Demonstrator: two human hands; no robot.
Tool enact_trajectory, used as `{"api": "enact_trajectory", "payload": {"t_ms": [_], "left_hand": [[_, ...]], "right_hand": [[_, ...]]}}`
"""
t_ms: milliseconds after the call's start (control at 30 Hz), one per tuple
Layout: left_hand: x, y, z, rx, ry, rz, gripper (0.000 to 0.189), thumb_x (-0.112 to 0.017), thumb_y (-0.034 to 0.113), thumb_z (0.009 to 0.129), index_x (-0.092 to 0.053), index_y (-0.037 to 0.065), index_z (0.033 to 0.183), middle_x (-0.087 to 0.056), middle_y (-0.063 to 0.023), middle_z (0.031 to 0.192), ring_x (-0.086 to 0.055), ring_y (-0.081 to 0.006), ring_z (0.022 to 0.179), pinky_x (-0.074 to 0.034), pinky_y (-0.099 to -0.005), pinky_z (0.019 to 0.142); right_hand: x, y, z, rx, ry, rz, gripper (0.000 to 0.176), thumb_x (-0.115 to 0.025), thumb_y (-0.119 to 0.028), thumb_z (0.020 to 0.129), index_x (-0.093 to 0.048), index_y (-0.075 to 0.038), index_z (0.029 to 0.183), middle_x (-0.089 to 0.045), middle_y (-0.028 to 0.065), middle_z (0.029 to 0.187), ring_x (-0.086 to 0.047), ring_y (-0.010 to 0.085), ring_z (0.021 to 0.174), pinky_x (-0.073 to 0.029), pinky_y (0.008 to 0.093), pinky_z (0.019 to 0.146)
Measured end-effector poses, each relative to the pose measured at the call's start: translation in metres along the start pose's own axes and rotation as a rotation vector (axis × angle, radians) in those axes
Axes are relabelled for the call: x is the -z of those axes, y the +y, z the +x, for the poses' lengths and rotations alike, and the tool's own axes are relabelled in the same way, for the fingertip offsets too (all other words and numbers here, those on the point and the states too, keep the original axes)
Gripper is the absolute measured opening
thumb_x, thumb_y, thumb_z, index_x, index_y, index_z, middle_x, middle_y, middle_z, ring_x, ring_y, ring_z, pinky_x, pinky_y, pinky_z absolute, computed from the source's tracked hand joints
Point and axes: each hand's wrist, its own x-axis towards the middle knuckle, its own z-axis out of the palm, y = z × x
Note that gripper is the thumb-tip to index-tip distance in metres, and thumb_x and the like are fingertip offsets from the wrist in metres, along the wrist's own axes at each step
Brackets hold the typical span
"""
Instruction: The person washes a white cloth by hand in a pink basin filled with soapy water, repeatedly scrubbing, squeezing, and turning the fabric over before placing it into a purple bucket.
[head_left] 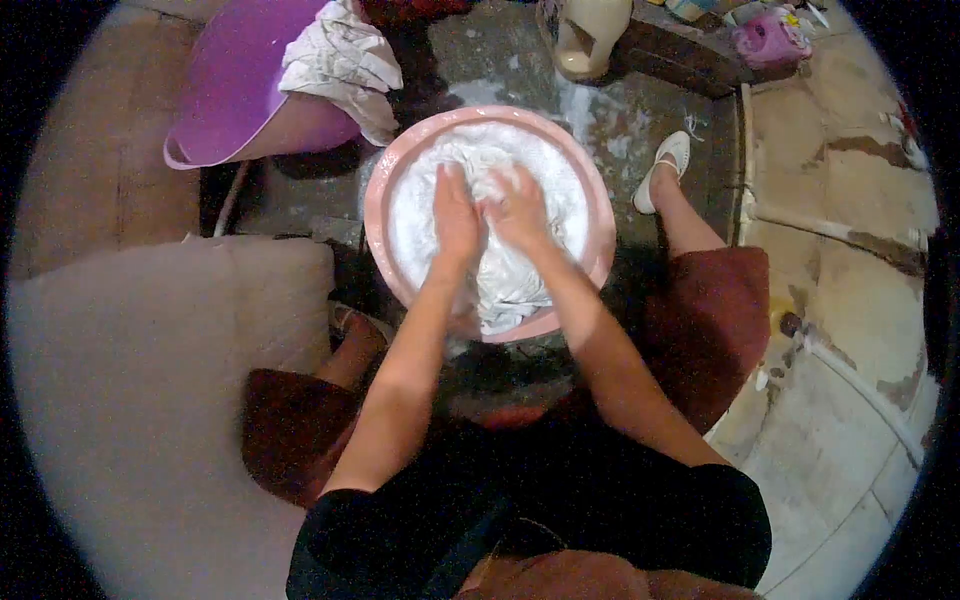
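A round pink basin (pixel 380 205) full of white suds (pixel 567 185) stands on the wet floor between my feet. In it lies a wet, crumpled white cloth (pixel 512 285), partly covered by foam, with one end against the near rim. My left hand (pixel 457 218) and my right hand (pixel 518 208) are side by side over the middle of the basin. Both are closed on the bunched cloth, the right with its fingers curled into the folds. Suds and slight blur hide some of the fingertips.
A purple tub (pixel 232 85) at the upper left has another white cloth (pixel 345 65) hanging over its rim. A cream-coloured plastic container (pixel 592 35) and a pink bottle (pixel 772 40) stand at the back. A pale wall is on the left; a pipe (pixel 860 375) runs along the right.
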Motion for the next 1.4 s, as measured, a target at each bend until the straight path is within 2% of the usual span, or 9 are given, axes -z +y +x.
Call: {"api": "enact_trajectory", "payload": {"t_ms": [167,400,633,767,833,1100,1200,1267,1400], "left_hand": [[-0.068,-0.043,-0.028,0.094,-0.363,0.266,0.059,-0.049,0.016,0.079,-0.031,0.001,0.133,-0.024,-0.0218,0.140,-0.025,-0.0349,0.129,-0.026,-0.0466,0.102],[-0.128,-0.101,-0.011,0.232,-0.862,0.183,0.042,-0.046,0.024,0.083,-0.046,0.002,0.119,-0.042,-0.0201,0.126,-0.040,-0.0349,0.116,-0.033,-0.0434,0.096],[-0.075,-0.071,0.022,0.011,-0.638,0.313,0.041,-0.044,0.036,0.086,-0.059,0.002,0.103,-0.055,-0.0180,0.114,-0.052,-0.0357,0.103,-0.040,-0.0400,0.089],[-0.016,-0.009,0.030,0.665,0.127,-0.273,0.040,-0.052,0.034,0.084,-0.059,-0.004,0.092,-0.063,-0.0189,0.087,-0.059,-0.0332,0.083,-0.044,-0.0385,0.081],[0.015,-0.017,0.037,1.319,-0.701,-1.723,0.036,-0.053,0.032,0.085,-0.059,-0.002,0.095,-0.064,-0.0156,0.087,-0.060,-0.0281,0.082,-0.046,-0.0371,0.078],[0.059,0.025,-0.007,0.929,-0.556,-1.791,0.040,-0.054,0.027,0.087,-0.051,-0.001,0.114,-0.058,-0.0135,0.107,-0.058,-0.0249,0.094,-0.046,-0.0368,0.084],[0.047,0.038,-0.026,0.893,-0.433,-1.740,0.043,-0.055,0.027,0.087,-0.048,-0.001,0.119,-0.056,-0.0139,0.114,-0.056,-0.0250,0.100,-0.045,-0.0373,0.088],[0.053,0.067,-0.017,0.965,-0.191,-1.504,0.044,-0.055,0.029,0.088,-0.047,-0.001,0.119,-0.055,-0.0126,0.114,-0.054,-0.0228,0.104,-0.044,-0.0364,0.089],[0.063,0.019,-0.014,0.380,-0.600,-0.478,0.078,-0.069,0.038,0.072,-0.034,-0.004,0.128,-0.047,-0.0219,0.123,-0.046,-0.0383,0.112,-0.038,-0.0436,0.092]], "right_hand": [[-0.047,0.006,-0.009,0.141,-0.214,-0.837,0.053,-0.058,-0.037,0.077,-0.052,-0.011,0.123,-0.027,0.0114,0.142,-0.029,0.0373,0.125,-0.025,0.0486,0.101],[-0.088,0.095,0.043,-0.116,-0.886,-0.326,0.051,-0.057,-0.040,0.076,-0.055,-0.008,0.116,-0.043,0.0183,0.122,-0.043,0.0357,0.113,-0.033,0.0446,0.094],[-0.061,0.077,0.083,-0.282,-0.434,-0.139,0.051,-0.056,-0.043,0.075,-0.059,-0.005,0.109,-0.059,0.0251,0.102,-0.056,0.0341,0.101,-0.042,0.0406,0.088],[0.036,-0.058,0.045,-0.404,-0.293,0.078,0.039,-0.058,-0.038,0.075,-0.063,-0.005,0.095,-0.062,0.0212,0.095,-0.059,0.0366,0.090,-0.045,0.0440,0.080],[0.051,-0.106,-0.001,-0.320,-0.211,0.178,0.030,-0.062,-0.031,0.074,-0.063,-0.006,0.090,-0.062,0.0190,0.092,-0.060,0.0362,0.085,-0.046,0.0453,0.076],[0.038,-0.087,-0.033,0.102,0.112,0.243,0.030,-0.062,-0.020,0.068,-0.064,-0.012,0.097,-0.064,0.0115,0.084,-0.062,0.0247,0.075,-0.049,0.0359,0.072],[0.026,-0.015,0.005,-0.559,0.044,0.397,0.035,-0.059,-0.028,0.078,-0.062,0.006,0.080,-0.063,0.0218,0.079,-0.060,0.0347,0.070,-0.047,0.0431,0.067],[0.045,-0.008,0.008,-0.538,-0.053,0.404,0.036,-0.058,-0.029,0.081,-0.062,0.007,0.084,-0.063,0.0239,0.082,-0.061,0.0357,0.074,-0.046,0.0440,0.069],[0.060,0.005,-0.001,-0.511,0.298,0.548,0.037,-0.057,-0.033,0.082,-0.061,0.002,0.093,-0.060,0.0244,0.089,-0.056,0.0397,0.086,-0.044,0.0425,0.078]]}}
